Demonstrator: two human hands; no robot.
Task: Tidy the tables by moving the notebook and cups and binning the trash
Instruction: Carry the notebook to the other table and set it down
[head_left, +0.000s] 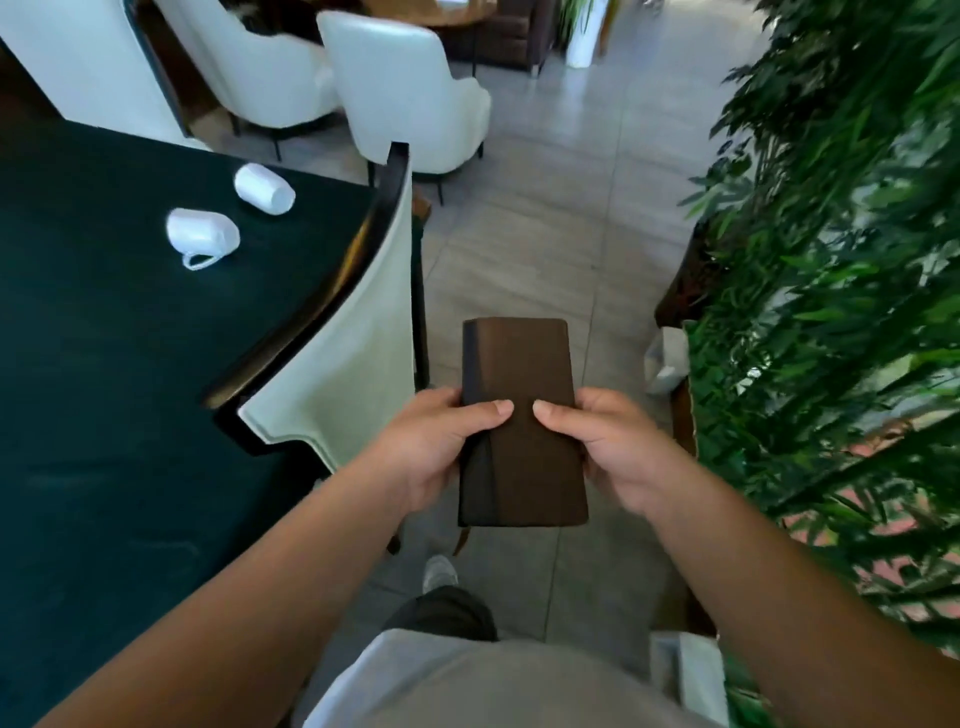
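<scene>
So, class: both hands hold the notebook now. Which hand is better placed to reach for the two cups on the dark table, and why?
Probably the left hand. The two white cups lie tipped on the dark table on the person's left. The right hand could keep the notebook; it would have to cross the body.

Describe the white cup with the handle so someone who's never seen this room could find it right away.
Look at the dark green table on the left. Two white cups lie tipped on their sides near its far edge. The handled cup is the nearer one, its loop handle pointing toward the viewer; the other cup shows no handle.
</scene>
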